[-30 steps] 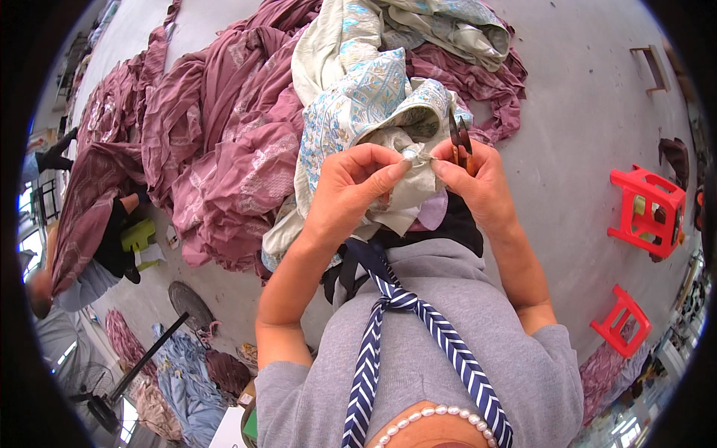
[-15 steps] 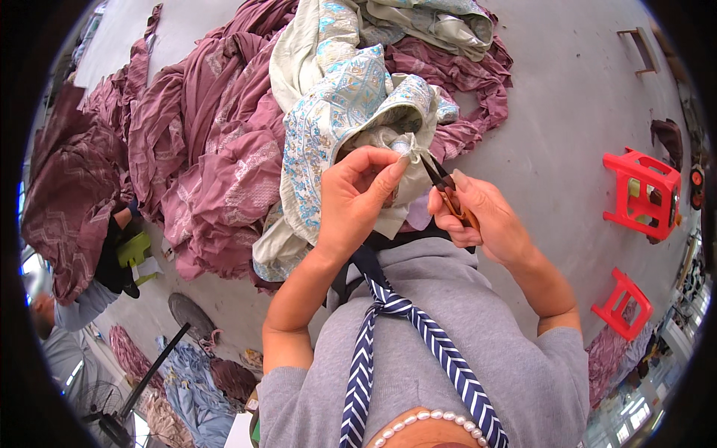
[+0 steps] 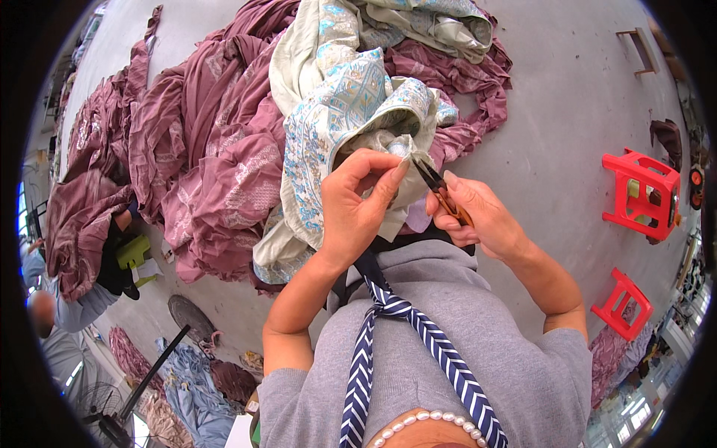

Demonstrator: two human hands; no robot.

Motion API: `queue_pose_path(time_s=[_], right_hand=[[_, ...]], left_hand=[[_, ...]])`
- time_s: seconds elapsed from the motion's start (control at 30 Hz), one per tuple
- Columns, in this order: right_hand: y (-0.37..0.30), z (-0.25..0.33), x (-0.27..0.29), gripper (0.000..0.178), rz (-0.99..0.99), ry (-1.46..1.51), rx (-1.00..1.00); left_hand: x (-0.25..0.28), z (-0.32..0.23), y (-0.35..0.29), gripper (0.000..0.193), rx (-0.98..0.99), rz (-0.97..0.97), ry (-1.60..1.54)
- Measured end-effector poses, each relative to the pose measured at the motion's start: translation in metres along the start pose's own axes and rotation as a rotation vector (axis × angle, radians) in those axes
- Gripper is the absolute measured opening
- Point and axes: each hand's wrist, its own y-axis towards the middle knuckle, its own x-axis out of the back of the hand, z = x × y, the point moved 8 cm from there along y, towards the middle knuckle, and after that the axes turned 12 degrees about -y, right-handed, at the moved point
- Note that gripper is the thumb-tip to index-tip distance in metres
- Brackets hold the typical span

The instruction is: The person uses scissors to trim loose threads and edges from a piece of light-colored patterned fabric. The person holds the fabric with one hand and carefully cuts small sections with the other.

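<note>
Fabric pinched in left hand [image 3: 358, 213]: thumb and fingertips clamp a fold of cream cloth with blue embroidery [image 3: 340, 119], the pinch point at 1 o'clock of the palm, rest of the cloth spilling away toward 11 o'clock over the lap. Right hand [image 3: 482, 216] clenched round small orange-handled snips [image 3: 441, 190], blades pointing to 10 o'clock, tips just beside the pinched fold; touching or not, cannot tell. Mauve fabric heap [image 3: 194, 164] spreads at 9 to 12 o'clock on grey floor [image 3: 567, 97]. Red plastic stools [image 3: 638, 194] at 3 o'clock, well apart. Another person's sleeve [image 3: 75, 310] at 8 o'clock.
</note>
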Motion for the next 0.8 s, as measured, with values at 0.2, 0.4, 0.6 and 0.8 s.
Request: queue_pose_path(time_s=[0.2,0.4,0.6,0.8], right_hand=[[0.001,-0.001,0.000,0.045,0.004,0.005,0.008],[0.002,0.002,0.002,0.044,-0.033,-0.070,0.044],[0.004,0.005,0.008,0.044,-0.100,-0.270,0.129],[0.008,0.019,0.007,0.042,-0.099,-0.252,0.173]], left_hand=[[-0.001,-0.006,0.000,0.008,-0.075,0.000,0.083],[-0.003,-0.010,-0.001,0.007,-0.158,0.024,0.120],[-0.004,-0.011,0.000,0.007,-0.166,0.040,0.123],[-0.010,0.000,-0.004,0.007,-0.108,0.104,0.104]])
